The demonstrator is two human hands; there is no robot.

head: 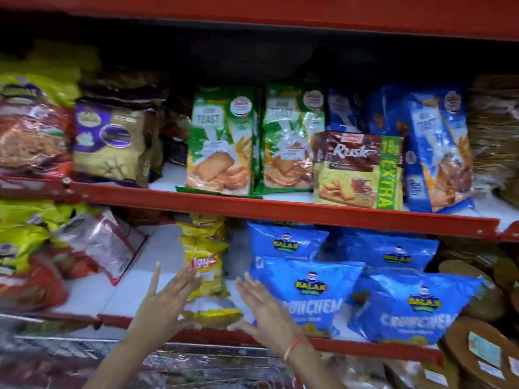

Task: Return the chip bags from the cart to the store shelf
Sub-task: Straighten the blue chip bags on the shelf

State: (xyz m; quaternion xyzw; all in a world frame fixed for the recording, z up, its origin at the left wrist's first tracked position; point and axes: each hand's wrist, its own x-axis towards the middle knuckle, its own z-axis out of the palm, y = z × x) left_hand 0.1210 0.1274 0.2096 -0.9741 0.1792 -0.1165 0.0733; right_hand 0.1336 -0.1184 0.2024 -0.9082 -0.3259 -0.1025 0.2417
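Two bare hands flank a yellow chip bag (206,265) standing on the lower store shelf (157,265), at 6 o'clock in the frame. The left hand (165,300) spreads its fingers wide at the bag's 8 o'clock; the right hand (262,307), also splayed, grips nothing at its 4 o'clock. Blue snack bags (309,293) lie at 3 o'clock, toast packets (222,144) at 12.

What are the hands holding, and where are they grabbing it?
Nothing. The left hand and right hand are open on either side of the yellow chip bags on the shelf.
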